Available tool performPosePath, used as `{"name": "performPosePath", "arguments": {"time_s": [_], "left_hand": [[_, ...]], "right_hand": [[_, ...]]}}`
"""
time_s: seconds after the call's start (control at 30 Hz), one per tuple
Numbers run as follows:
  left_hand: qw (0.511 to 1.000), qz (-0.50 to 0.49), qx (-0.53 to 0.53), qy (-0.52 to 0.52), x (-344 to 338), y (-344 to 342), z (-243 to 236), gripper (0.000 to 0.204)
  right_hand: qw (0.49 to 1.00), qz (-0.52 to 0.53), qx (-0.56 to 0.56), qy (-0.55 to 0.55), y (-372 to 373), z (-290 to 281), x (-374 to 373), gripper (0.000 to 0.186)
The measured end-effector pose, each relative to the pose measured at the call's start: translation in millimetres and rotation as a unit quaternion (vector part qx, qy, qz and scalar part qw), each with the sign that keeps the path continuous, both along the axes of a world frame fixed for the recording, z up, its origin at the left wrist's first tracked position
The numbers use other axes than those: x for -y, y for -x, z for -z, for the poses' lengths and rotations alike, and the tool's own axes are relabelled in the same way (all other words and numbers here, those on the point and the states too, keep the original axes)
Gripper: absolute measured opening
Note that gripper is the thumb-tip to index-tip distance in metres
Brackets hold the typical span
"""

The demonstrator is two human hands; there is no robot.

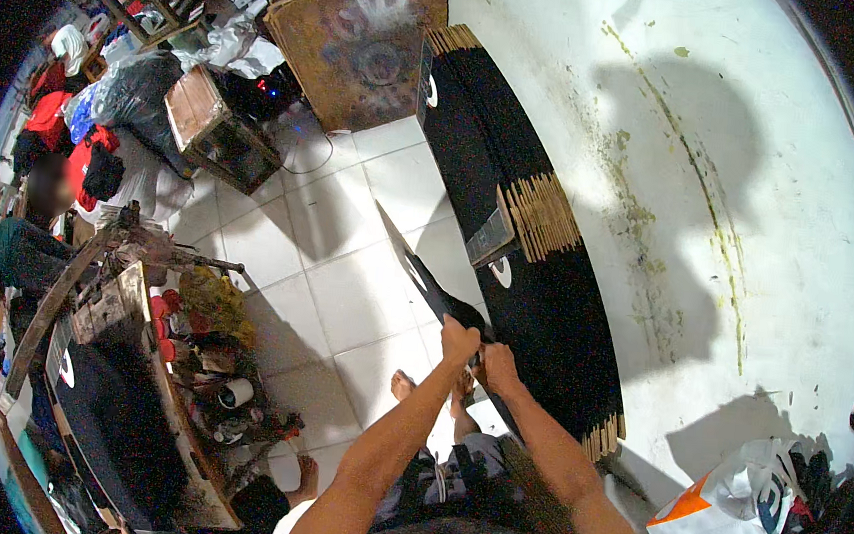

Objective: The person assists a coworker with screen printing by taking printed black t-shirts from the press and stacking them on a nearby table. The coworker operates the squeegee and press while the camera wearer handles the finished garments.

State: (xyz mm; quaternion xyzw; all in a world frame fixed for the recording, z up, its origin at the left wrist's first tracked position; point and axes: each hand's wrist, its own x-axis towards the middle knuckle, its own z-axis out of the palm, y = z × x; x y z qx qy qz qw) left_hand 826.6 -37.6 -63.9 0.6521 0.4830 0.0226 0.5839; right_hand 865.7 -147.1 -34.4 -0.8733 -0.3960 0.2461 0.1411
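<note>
Both my hands are closed on one edge of a thin black panel (433,290) with a white mark, seen almost edge-on above the tiled floor. My left hand (459,342) grips it just in front of my right hand (498,367), the two nearly touching. Close on the right, a long row of black-covered boards (553,327) lies packed together along the wall, brown board edges showing at its end. Farther off is another packed row of similar boards (475,100), also with brown edges and a white mark. My fingertips are partly hidden by the panel and the hands themselves.
A rusty brown cabinet (363,56) stands at the far end. On the left are a wooden stool (212,125), a bench (145,345) with red containers and a tape roll (236,393), and another person (11,259). A white-and-orange bag (718,516) sits lower right.
</note>
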Motion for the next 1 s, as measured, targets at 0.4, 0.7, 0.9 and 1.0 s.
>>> {"name": "performPosePath", "arguments": {"time_s": [0.4, 0.7, 0.9, 1.0], "left_hand": [[0.966, 0.247, 0.024, 0.075, 68, -37, 8, 0.088], [0.945, 0.313, -0.087, 0.016, 63, 138, 100, 0.061], [0.949, 0.269, -0.165, 0.028, 81, 235, 152, 0.057], [0.942, 0.288, -0.173, 0.006, 78, 238, 146, 0.059]], "right_hand": [[0.971, 0.240, -0.011, 0.003, -48, 76, 115, 0.014], [0.969, 0.163, 0.043, 0.182, -61, 101, 134, 0.021], [0.970, 0.145, 0.082, 0.180, -69, 113, 140, 0.019], [0.972, 0.130, 0.124, 0.154, -71, 110, 142, 0.017]]}}
